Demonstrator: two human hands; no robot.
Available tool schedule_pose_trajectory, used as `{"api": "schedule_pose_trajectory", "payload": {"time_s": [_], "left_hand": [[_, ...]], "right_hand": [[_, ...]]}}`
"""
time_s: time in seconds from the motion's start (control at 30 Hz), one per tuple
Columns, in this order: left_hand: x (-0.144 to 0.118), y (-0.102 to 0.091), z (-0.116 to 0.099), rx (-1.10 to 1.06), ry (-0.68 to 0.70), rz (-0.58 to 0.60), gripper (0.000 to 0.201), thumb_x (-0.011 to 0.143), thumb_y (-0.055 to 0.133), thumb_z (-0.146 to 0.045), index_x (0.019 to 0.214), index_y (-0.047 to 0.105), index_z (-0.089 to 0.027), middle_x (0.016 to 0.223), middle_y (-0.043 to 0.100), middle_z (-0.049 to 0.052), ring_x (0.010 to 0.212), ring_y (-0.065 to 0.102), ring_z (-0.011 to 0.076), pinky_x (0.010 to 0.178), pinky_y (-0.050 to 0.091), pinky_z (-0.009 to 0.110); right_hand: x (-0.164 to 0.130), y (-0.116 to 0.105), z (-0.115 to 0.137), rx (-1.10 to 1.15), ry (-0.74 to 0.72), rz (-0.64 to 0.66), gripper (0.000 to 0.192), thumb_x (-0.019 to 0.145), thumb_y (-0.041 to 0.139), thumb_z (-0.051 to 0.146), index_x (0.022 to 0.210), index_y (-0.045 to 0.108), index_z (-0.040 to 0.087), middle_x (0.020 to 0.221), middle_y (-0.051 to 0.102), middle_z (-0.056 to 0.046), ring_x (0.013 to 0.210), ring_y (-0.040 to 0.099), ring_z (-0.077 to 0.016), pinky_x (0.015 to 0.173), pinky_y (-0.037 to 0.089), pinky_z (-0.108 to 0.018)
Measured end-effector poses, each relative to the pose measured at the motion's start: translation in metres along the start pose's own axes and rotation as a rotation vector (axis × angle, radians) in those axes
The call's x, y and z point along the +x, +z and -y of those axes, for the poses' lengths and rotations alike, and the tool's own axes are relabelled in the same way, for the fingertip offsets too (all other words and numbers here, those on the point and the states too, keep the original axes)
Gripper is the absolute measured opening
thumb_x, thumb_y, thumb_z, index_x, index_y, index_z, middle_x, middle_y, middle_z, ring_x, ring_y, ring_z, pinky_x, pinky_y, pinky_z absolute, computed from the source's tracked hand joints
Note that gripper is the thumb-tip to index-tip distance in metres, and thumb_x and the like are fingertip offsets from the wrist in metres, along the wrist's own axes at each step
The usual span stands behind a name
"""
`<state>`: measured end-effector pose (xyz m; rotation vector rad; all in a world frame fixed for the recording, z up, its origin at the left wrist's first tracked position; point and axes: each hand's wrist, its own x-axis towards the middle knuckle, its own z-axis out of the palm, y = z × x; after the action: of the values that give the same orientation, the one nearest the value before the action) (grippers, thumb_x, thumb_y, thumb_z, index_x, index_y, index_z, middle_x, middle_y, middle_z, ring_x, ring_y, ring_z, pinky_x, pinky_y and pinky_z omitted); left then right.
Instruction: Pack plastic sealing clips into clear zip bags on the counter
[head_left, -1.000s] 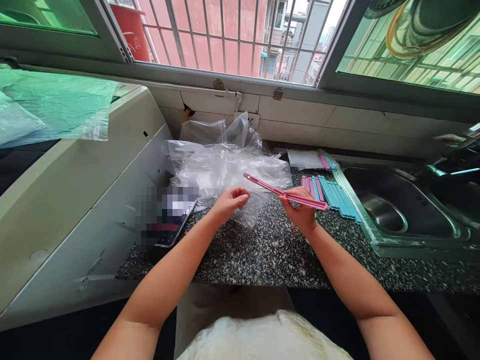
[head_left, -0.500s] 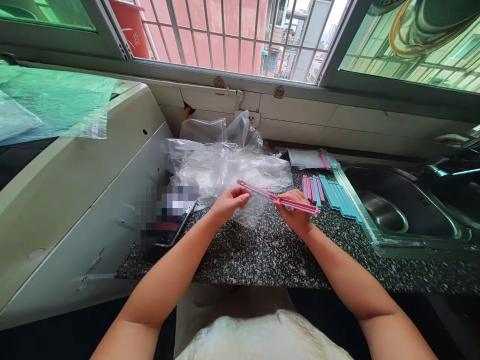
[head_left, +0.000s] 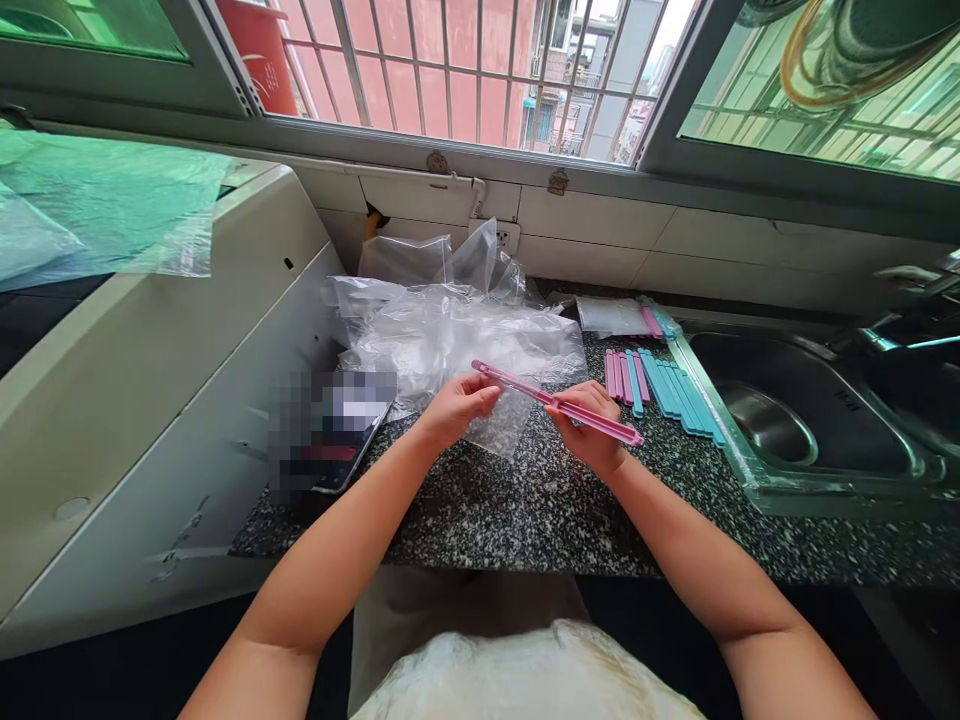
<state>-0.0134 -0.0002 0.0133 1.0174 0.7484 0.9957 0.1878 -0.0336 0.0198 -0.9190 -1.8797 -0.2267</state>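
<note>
Fingers of the right hand [head_left: 592,432] hold a long pink plastic sealing clip [head_left: 556,403] near its middle, slanted above the speckled dark stone table [head_left: 525,510], while the left hand [head_left: 457,405] pinches the top of a small clear plastic bag [head_left: 504,420] just under the clip's far end. The thin film could slip from that narrow pinch, or bunch so the clip catches it unevenly. More pink and blue clips [head_left: 660,385] lie by the steel sink [head_left: 810,420] at the table's right edge.

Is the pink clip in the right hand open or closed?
Cannot tell. The pink clip in the right hand looks like one thin bar; any gap is too fine.
</note>
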Motion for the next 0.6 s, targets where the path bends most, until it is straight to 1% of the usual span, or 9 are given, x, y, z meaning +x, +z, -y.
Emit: {"api": "schedule_pose_trajectory", "payload": {"time_s": [0.1,0.2,0.4,0.6], "left_hand": [[-0.0003,0.0003,-0.0004,0.0,-0.032,0.001,0.028,0.058,0.073,-0.033,0.066,0.057,-0.012,0.051,0.042,-0.005,0.046,0.036,0.0043,0.047,0.026,0.022],[0.0002,0.0001,0.0,-0.013,-0.045,-0.002,0.03,0.056,0.074,-0.034,0.07,0.058,-0.012,0.051,0.042,-0.005,0.046,0.036,0.0043,0.047,0.025,0.021],[0.0017,-0.0015,0.0001,-0.005,-0.031,0.021,0.031,0.057,0.073,-0.037,0.065,0.056,-0.012,0.046,0.038,-0.006,0.044,0.033,0.004,0.044,0.022,0.021],[0.0015,-0.0012,-0.0003,-0.039,-0.057,0.006,0.032,0.056,0.074,-0.035,0.065,0.055,-0.012,0.046,0.038,-0.006,0.043,0.033,0.0036,0.043,0.023,0.02]], "right_hand": [[-0.0002,0.0003,0.0013,0.008,-0.012,-0.016,0.006,0.077,0.061,0.025,0.076,0.057,0.021,0.064,0.063,-0.002,0.062,0.058,-0.0151,0.059,0.048,-0.029],[-0.0007,0.0004,0.0016,0.006,0.005,0.004,0.007,0.078,0.06,0.027,0.076,0.057,0.021,0.065,0.062,-0.002,0.063,0.058,-0.0154,0.059,0.048,-0.029],[-0.0025,0.0019,0.0005,0.037,0.01,0.028,0.007,0.077,0.061,0.027,0.076,0.057,0.021,0.065,0.062,-0.002,0.063,0.058,-0.0156,0.058,0.047,-0.029],[-0.0042,0.0043,-0.0004,0.039,0.052,0.052,0.01,0.078,0.059,0.03,0.074,0.057,0.022,0.065,0.063,-0.001,0.064,0.059,-0.0161,0.06,0.047,-0.03]]}}
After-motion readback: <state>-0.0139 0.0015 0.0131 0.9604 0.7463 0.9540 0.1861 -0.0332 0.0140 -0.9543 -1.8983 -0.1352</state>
